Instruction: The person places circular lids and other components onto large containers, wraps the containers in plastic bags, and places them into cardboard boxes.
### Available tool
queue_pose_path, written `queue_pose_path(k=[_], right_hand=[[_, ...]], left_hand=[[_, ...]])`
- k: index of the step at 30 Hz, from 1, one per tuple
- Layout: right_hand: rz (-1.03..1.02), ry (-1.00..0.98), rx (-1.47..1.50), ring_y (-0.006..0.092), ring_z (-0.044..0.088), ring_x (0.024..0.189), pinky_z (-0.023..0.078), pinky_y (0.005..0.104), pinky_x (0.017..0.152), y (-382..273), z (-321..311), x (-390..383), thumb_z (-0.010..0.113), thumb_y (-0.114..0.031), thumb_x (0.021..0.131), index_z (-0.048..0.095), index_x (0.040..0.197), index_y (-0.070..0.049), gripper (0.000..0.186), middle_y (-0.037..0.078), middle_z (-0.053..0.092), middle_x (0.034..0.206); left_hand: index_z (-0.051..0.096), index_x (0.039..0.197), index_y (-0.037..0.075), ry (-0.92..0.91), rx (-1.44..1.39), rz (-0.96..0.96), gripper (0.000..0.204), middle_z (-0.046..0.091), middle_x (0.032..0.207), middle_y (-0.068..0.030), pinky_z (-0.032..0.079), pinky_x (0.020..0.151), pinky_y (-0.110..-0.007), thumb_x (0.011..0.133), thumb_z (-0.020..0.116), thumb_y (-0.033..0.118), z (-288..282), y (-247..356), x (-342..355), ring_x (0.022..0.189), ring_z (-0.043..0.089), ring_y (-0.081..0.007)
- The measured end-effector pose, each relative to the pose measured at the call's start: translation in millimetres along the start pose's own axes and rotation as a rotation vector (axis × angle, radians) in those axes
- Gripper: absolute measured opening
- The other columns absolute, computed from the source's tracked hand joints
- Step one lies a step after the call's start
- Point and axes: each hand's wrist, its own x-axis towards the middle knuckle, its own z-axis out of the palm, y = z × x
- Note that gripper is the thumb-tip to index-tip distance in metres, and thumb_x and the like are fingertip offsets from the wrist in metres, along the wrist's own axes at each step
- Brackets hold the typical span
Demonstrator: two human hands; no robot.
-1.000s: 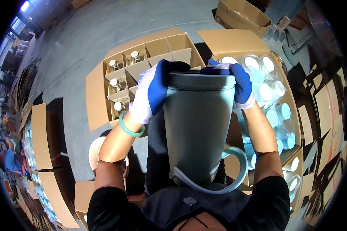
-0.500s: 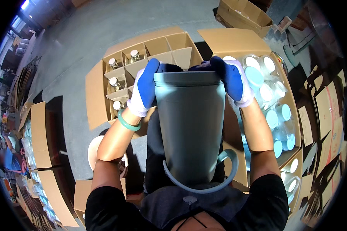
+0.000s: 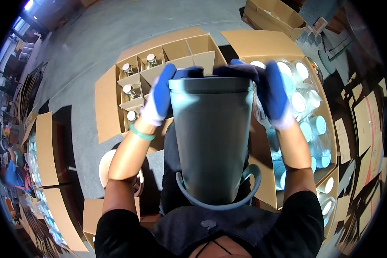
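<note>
A tall grey-blue tapered container [image 3: 213, 142] stands before my body, its wide rimmed end toward my hands. A loop handle [image 3: 256, 180] curves round its narrow near end. I wear blue-palmed gloves with pale cuffs. My left hand [image 3: 163, 92] grips the rim's left side, thumb up, fingers reaching behind the far edge. At the right corner, my right hand [image 3: 273, 94] is smeared by motion; its fingers stretch over behind the rim while the palm sits a little off the side. Whether those fingers press on the container cannot be made out.
Beyond it, a divided carton [image 3: 105, 101] holds several white-capped clear bottles [image 3: 128, 89]. To the right, another carton [image 3: 262, 43] is packed with plastic-wrapped, pale-blue-lidded cups [image 3: 317, 124]. More open cartons [image 3: 47, 150] line the left, near a person in blue [image 3: 15, 174]. A round stool [image 3: 106, 165] stands by my left elbow.
My right hand has shifted outward, its palm coming away from the container's side. The container's rim has moved up slightly, and the loop handle has swung a little left and up.
</note>
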Motion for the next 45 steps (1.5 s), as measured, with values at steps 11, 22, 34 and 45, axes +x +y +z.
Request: queue_pose_path(k=[11,22,34,45], right_hand=[[-0.146,0.064,0.048,0.0212,0.054,0.124,0.04,0.0336,0.106,17,-14,-16,0.033,-0.03,0.105,0.052,0.137,-0.002,0.046,0.014,0.057,0.133],[-0.17,-0.081,-0.129,0.0189,0.06,0.113,0.041,0.0297,0.104,23,-22,-4,0.044,-0.023,0.103,0.063,0.124,0.0,0.036,0.012,0.066,0.118],[0.11,0.084,0.142,0.0138,0.061,0.109,0.046,0.0286,0.098,39,-31,-6,0.04,-0.031,0.105,0.055,0.134,-0.004,0.043,0.008,0.065,0.12],[-0.226,-0.429,-0.495,0.0276,0.062,0.111,0.046,0.0353,0.098,-16,-31,24,0.059,-0.008,0.089,0.05,0.136,0.0,0.048,0.018,0.064,0.121]], left_hand=[[0.046,0.137,-0.006,0.234,-0.319,-0.045,0.057,0.056,0.133,-0.0167,0.041,0.106,-0.035,0.106,0.026,0.037,26,35,0,0.118,0.056,-0.0229],[0.05,0.135,-0.005,0.004,-0.243,0.18,0.06,0.054,0.137,-0.0164,0.037,0.11,-0.04,0.104,0.025,0.041,22,32,1,0.127,0.051,-0.0284],[0.04,0.143,-0.004,-0.042,-0.508,0.174,0.062,0.053,0.138,-0.017,0.038,0.109,-0.039,0.104,0.024,0.042,35,49,8,0.128,0.05,-0.0296],[0.03,0.146,-0.006,-0.444,-0.92,-0.121,0.058,0.043,0.144,-0.0231,0.031,0.114,-0.038,0.103,0.028,0.032,12,0,34,0.13,0.045,-0.0269]])
